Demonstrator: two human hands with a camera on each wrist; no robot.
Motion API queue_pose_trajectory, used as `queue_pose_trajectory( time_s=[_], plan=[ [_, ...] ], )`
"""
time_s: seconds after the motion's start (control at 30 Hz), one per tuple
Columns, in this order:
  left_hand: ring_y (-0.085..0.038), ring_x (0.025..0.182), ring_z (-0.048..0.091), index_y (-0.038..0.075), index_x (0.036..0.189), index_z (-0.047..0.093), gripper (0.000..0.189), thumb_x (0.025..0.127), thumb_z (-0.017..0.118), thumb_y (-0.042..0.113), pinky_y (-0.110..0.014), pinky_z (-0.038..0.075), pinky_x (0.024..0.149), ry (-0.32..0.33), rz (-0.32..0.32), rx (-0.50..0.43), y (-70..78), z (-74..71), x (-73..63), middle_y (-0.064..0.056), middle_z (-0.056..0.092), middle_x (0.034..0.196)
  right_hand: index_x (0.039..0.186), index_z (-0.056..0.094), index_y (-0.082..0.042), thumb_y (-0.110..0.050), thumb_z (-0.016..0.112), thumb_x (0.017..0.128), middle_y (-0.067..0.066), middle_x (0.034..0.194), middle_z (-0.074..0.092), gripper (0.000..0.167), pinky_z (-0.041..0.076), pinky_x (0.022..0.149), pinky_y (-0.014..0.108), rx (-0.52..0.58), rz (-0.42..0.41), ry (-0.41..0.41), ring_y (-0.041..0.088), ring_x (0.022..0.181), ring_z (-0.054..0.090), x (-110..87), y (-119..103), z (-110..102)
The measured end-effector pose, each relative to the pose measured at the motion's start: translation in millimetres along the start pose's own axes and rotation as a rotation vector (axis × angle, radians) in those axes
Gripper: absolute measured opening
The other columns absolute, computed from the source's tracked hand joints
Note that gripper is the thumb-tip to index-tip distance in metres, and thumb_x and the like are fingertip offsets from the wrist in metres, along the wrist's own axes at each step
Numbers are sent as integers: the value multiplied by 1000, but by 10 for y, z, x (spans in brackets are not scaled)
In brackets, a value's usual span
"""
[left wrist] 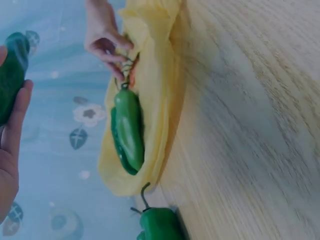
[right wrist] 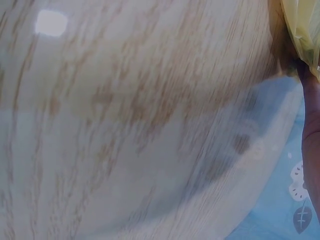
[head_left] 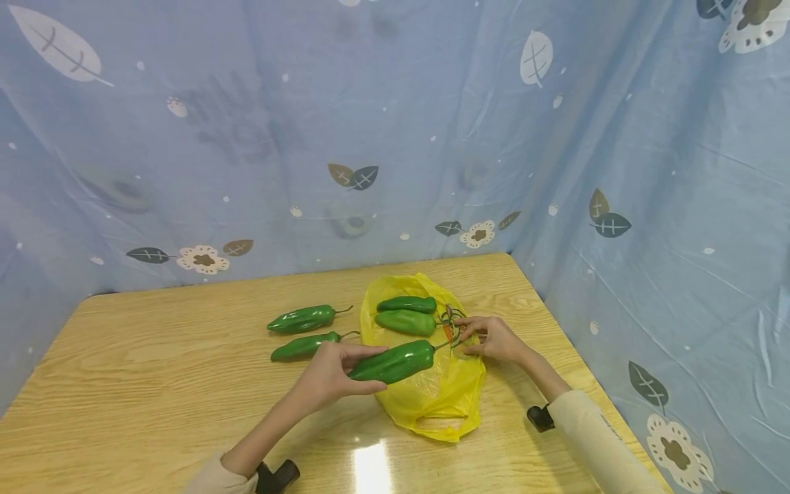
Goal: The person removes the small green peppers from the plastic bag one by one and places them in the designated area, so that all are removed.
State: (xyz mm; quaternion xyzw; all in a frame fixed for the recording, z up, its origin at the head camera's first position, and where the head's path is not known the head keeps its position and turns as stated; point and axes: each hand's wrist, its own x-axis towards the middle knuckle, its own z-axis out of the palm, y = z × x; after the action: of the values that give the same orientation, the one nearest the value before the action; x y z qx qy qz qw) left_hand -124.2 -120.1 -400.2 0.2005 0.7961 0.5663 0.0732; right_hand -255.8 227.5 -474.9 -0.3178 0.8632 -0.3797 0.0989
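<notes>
My left hand [head_left: 336, 374] grips a large green pepper [head_left: 398, 362] by its lower end, its stem pointing right, over a yellow plastic bag [head_left: 432, 391]. Two more green peppers, an upper one [head_left: 407, 304] and a lower one [head_left: 406, 322], lie side by side on the bag. At their stem ends is a tangle of thin green stems [head_left: 453, 322] with an orange-red patch [left wrist: 132, 79]. Over this tangle, my right hand [head_left: 494, 337] has its bent fingers and thumb spread apart. The bag hides most of that hand in the right wrist view.
Left of the bag, two green peppers lie on the wooden table [head_left: 173, 370], one farther back [head_left: 302, 319] and one nearer [head_left: 302, 347]. A blue patterned curtain [head_left: 259, 137] hangs behind the table and along its right side.
</notes>
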Motion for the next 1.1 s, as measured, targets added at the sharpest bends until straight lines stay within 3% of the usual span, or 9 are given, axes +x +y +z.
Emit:
queue_pose_trajectory(
  time_s=[0.13,0.33,0.53,0.73,0.9,1.1],
  plan=[
    [-20,107,64,9,120,67,51,75,83,25,-25,52,86,-21,11,8,35,-46,-90,-9,67,117,91,73,-7,-4,78,79,20,132,56,13,46,94,54,3,7,6,41,124,48,-30,11,-2],
    [-15,98,67,9,120,68,49,76,82,27,-23,55,78,-44,-8,24,64,-91,-247,-11,67,117,91,74,-10,-6,78,79,19,132,56,13,47,92,55,-14,2,13,42,123,49,-53,26,-2],
    [-8,91,65,6,119,67,49,78,80,30,-21,54,76,-107,48,79,42,-91,-367,-11,68,114,90,74,-10,-5,78,79,18,131,57,13,45,95,54,-13,-9,17,40,123,49,-12,12,-20],
    [-8,92,65,5,116,69,47,77,81,29,-22,55,74,-112,79,98,12,-105,-484,-11,69,111,91,74,-9,-6,77,80,17,131,58,12,46,94,54,-26,-12,9,40,124,49,20,-5,-41],
    [-5,90,65,5,114,70,44,78,80,29,-21,55,71,-105,122,146,-55,-72,-629,-7,71,107,92,74,-7,-7,77,80,19,130,57,12,47,91,55,-26,-22,5,42,122,50,19,8,-34],
    [-3,87,64,3,112,70,42,77,81,23,-22,56,68,-106,186,136,-213,-45,-764,-9,72,103,92,74,-6,-6,77,80,20,130,57,12,47,91,56,-15,-9,7,43,121,50,-11,22,-22]
  ],
)
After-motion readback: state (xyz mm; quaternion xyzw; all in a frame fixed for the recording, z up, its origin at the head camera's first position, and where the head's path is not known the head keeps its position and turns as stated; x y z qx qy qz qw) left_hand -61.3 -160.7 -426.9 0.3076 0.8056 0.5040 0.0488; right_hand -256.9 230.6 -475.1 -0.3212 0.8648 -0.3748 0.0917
